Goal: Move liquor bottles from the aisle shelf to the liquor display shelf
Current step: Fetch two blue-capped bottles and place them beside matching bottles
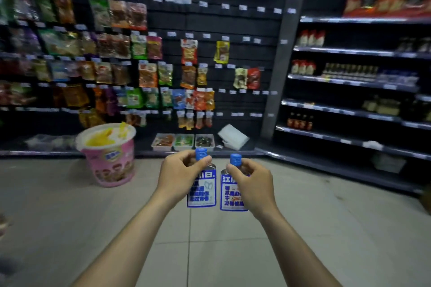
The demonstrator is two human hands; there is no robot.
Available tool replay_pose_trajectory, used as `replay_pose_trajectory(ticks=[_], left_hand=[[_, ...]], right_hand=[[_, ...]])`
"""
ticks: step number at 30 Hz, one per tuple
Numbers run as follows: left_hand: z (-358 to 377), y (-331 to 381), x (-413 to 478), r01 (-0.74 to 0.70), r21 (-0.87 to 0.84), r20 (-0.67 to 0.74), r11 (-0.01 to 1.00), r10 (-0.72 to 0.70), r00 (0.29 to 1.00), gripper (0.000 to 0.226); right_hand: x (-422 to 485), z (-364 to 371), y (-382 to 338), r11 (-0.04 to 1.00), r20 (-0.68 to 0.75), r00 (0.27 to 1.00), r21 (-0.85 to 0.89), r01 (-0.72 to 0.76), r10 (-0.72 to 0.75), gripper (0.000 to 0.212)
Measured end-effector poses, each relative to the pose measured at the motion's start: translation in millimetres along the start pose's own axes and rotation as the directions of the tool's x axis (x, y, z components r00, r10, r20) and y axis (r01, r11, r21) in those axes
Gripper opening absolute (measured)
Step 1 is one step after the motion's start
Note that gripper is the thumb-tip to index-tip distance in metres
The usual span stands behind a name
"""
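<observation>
While upright (caps (201, 154) up), left bottle (201, 193), right bottle (231, 196), in hands (180, 175) (254, 184)

Left hand (182, 177) pinches the neck of blue-capped left liquor bottle (203, 193), right hand (254, 186) the right liquor bottle (229, 196), just beside it. Pink tub (109, 163) on floor at 10 o'clock, stocked shelves (345, 82) at 2.

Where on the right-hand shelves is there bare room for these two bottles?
Free: the shelf stretch right of the red-brown bottles, and the gap between the pale bottles and the dark bottles at the edge. Crowded: the shelf with the long dark bottle row.
</observation>
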State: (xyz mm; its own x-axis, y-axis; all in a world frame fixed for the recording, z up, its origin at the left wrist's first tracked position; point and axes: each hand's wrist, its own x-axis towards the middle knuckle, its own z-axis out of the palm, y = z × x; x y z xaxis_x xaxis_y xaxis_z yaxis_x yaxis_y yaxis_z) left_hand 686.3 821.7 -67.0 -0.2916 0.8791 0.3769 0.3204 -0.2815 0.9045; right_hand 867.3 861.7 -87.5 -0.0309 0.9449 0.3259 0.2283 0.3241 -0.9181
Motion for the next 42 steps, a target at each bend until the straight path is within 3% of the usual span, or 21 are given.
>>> replay_pose_trajectory(ticks=[9,22,28,36,42], left_hand=[[220.3,-77.7,204.2,0.071,-0.135,0.209,0.988,-0.041,0.977,0.01],[557.3,-93.5,439.7,0.087,-0.295,0.492,0.951,0.074,0.868,0.008],[734.0,-90.3,525.2,0.068,-0.316,0.524,0.946,0.114,0.844,0.011],[930.8,-77.4,638.8,0.104,-0.338,0.492,0.935,0.081,0.867,0.023],[1079.1,-82.1,724.1,0.09,-0.353,0.48,0.931,0.098,0.872,0.018]], right_hand=[[221.4,-92.1,138.1,0.996,-0.161,0.984,-0.031,-0.082,0.076,0.005],[476.6,-300.5,282.3,0.985,-0.491,0.868,-0.097,-0.144,0.079,0.008],[604.4,-416.9,361.5,0.987,-0.503,0.864,-0.127,-0.097,0.021,0.006],[776.4,-567.5,433.9,0.987,-0.486,0.874,-0.142,-0.074,-0.004,0.007],[911.8,-669.3,496.4,0.978,-0.449,0.891,-0.209,-0.024,-0.074,0.008]])
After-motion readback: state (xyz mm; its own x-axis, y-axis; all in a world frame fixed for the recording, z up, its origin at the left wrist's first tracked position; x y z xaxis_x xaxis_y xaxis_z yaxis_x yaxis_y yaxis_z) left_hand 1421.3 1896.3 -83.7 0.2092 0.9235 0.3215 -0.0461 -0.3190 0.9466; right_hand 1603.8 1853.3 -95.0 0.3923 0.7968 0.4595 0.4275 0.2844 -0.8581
